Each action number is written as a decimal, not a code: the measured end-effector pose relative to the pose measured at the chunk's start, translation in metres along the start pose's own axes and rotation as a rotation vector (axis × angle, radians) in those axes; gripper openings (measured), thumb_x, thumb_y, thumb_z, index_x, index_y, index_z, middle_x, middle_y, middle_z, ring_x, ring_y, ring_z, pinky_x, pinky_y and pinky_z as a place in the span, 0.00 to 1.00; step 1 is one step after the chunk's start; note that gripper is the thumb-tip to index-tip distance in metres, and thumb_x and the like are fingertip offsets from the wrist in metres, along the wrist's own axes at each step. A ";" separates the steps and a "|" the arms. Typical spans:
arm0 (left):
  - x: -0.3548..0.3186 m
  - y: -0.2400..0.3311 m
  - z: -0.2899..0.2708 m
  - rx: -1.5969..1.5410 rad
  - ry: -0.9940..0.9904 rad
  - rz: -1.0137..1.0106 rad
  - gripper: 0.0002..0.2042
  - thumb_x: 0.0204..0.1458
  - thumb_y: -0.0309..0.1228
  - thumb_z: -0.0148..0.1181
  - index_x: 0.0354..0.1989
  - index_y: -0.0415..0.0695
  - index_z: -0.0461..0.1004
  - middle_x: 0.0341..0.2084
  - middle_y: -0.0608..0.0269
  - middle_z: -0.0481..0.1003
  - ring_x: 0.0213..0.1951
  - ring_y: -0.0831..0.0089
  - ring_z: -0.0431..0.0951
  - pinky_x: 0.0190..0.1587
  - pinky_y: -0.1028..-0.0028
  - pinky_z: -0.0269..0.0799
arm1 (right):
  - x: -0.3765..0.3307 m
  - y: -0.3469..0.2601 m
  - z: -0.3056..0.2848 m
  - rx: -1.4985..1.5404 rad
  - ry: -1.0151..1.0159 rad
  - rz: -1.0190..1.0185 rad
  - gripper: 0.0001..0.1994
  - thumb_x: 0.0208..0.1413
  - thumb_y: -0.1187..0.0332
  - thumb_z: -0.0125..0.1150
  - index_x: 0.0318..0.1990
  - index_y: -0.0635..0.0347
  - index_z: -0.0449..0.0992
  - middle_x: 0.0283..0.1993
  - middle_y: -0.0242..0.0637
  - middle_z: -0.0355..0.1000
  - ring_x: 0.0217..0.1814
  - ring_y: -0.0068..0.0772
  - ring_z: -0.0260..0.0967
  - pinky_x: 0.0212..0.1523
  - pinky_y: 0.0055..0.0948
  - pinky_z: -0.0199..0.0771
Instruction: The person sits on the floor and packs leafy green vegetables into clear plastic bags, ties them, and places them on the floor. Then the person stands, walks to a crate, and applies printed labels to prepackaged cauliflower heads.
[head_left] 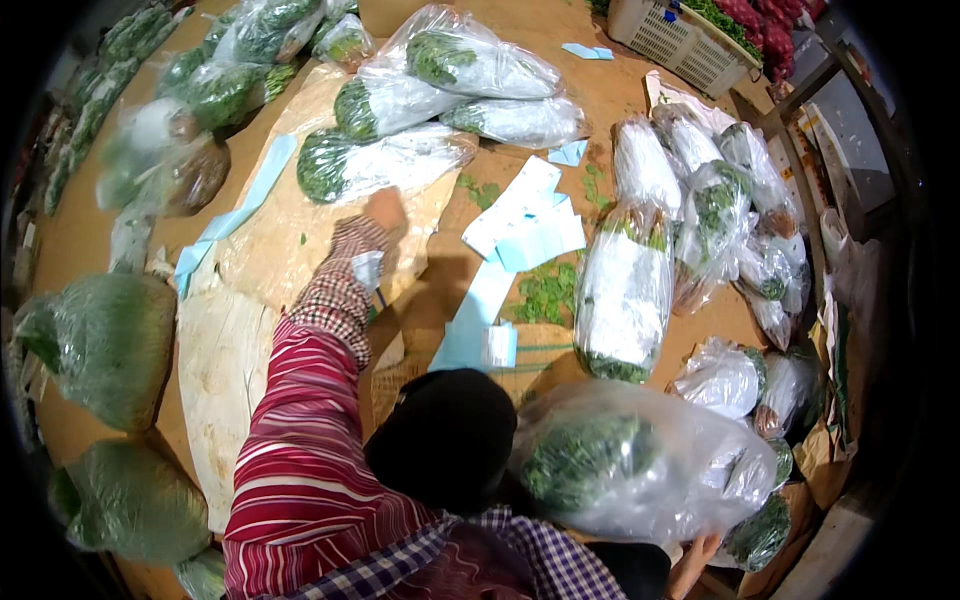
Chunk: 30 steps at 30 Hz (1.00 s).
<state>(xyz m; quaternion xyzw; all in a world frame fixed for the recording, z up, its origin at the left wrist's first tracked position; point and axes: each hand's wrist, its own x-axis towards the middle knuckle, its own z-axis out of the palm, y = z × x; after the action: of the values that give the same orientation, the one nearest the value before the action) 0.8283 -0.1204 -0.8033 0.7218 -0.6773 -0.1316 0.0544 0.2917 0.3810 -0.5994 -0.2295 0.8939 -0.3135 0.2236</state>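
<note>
The left hand [386, 211], blurred, is stretched out to the near edge of a long clear plastic bag of dark leafy greens with a white wrapping [390, 160]; how far it is opened, and whether the bag is gripped, cannot be told. The right hand [694, 562] is seen only in part, at the near edge of a large, bulging clear plastic sack [690, 425] in which greens are held; its opening and any grip cannot be told either.

Beyond the left hand, similar white-wrapped bags [475, 65] are heaped. Beneath it, a pale tan, creased sheet [270, 220] is spread. To its right, light blue paper strips [485, 300] and loose green leaves [547, 292] are scattered. Beyond the right hand and its sack, a long white-wrapped bag [625, 300] is laid beside a pile of smaller filled bags [715, 205]. Well to the left of the left hand, rounded green-filled bags [105, 345] are placed.
</note>
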 end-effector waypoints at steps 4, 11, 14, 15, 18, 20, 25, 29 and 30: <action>0.015 -0.039 0.017 0.136 0.121 -0.032 0.24 0.36 0.28 0.54 0.46 0.36 0.59 0.45 0.49 0.59 0.52 0.56 0.55 0.47 0.56 0.57 | 0.013 0.021 0.004 0.294 0.293 -0.005 0.15 0.49 0.67 0.50 0.44 0.64 0.62 0.40 0.36 0.62 0.40 0.28 0.59 0.39 0.25 0.61; 0.040 -0.069 0.026 0.268 0.354 0.163 0.08 0.41 0.26 0.48 0.32 0.40 0.66 0.35 0.54 0.66 0.44 0.60 0.63 0.44 0.57 0.56 | -0.004 0.015 0.000 0.201 0.464 0.143 0.17 0.49 0.67 0.52 0.45 0.63 0.61 0.41 0.41 0.63 0.39 0.34 0.60 0.37 0.32 0.63; 0.042 -0.068 0.005 -0.032 0.361 0.158 0.04 0.43 0.25 0.46 0.24 0.39 0.67 0.25 0.53 0.69 0.33 0.56 0.68 0.39 0.60 0.59 | -0.008 0.011 -0.007 0.230 0.535 0.081 0.17 0.49 0.68 0.53 0.45 0.63 0.60 0.41 0.43 0.64 0.38 0.36 0.61 0.35 0.35 0.65; 0.045 -0.070 -0.005 -0.152 0.444 0.127 0.04 0.43 0.25 0.45 0.25 0.39 0.67 0.25 0.52 0.68 0.33 0.55 0.68 0.37 0.60 0.60 | -0.004 0.002 -0.008 0.234 0.568 -0.016 0.15 0.46 0.68 0.56 0.41 0.65 0.64 0.39 0.41 0.64 0.37 0.33 0.59 0.39 0.32 0.62; 0.053 -0.037 -0.055 -0.338 0.743 0.287 0.05 0.45 0.27 0.44 0.27 0.40 0.66 0.23 0.48 0.67 0.30 0.51 0.67 0.32 0.60 0.62 | 0.039 0.010 -0.042 0.244 0.643 -0.402 0.17 0.51 0.66 0.47 0.46 0.66 0.61 0.42 0.35 0.60 0.43 0.27 0.56 0.48 0.25 0.55; 0.043 -0.001 -0.110 -0.255 0.827 0.372 0.04 0.46 0.28 0.45 0.26 0.41 0.65 0.22 0.52 0.67 0.27 0.53 0.67 0.29 0.61 0.62 | 0.030 -0.086 -0.013 -0.150 0.598 -0.649 0.16 0.51 0.69 0.47 0.46 0.66 0.61 0.43 0.36 0.60 0.44 0.27 0.56 0.49 0.24 0.54; -0.029 0.116 -0.215 -0.192 0.868 0.729 0.04 0.44 0.29 0.47 0.23 0.42 0.65 0.19 0.56 0.66 0.24 0.57 0.68 0.24 0.64 0.63 | 0.007 -0.265 0.053 -0.148 -0.045 -1.111 0.27 0.35 0.76 0.55 0.50 0.66 0.61 0.52 0.44 0.57 0.57 0.40 0.53 0.56 0.30 0.50; -0.124 0.239 -0.273 -0.246 0.822 1.111 0.03 0.42 0.24 0.50 0.26 0.39 0.68 0.22 0.55 0.70 0.25 0.64 0.72 0.27 0.72 0.65 | 0.017 -0.332 0.072 -0.460 -0.133 -1.592 0.46 0.31 0.54 0.67 0.58 0.62 0.48 0.60 0.48 0.46 0.63 0.47 0.41 0.60 0.35 0.43; -0.142 0.258 -0.290 -0.209 0.773 1.161 0.04 0.42 0.24 0.50 0.27 0.39 0.69 0.22 0.56 0.71 0.25 0.67 0.73 0.27 0.73 0.66 | 0.020 -0.343 0.079 -0.321 -0.265 -1.677 0.41 0.32 0.57 0.66 0.55 0.63 0.53 0.55 0.47 0.54 0.57 0.42 0.50 0.55 0.33 0.51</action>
<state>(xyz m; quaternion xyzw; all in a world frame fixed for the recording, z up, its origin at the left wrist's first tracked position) 0.6491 -0.0284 -0.4427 0.2296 -0.8690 0.1203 0.4216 0.4114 0.0944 -0.4332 -0.8769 0.4294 -0.2155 -0.0143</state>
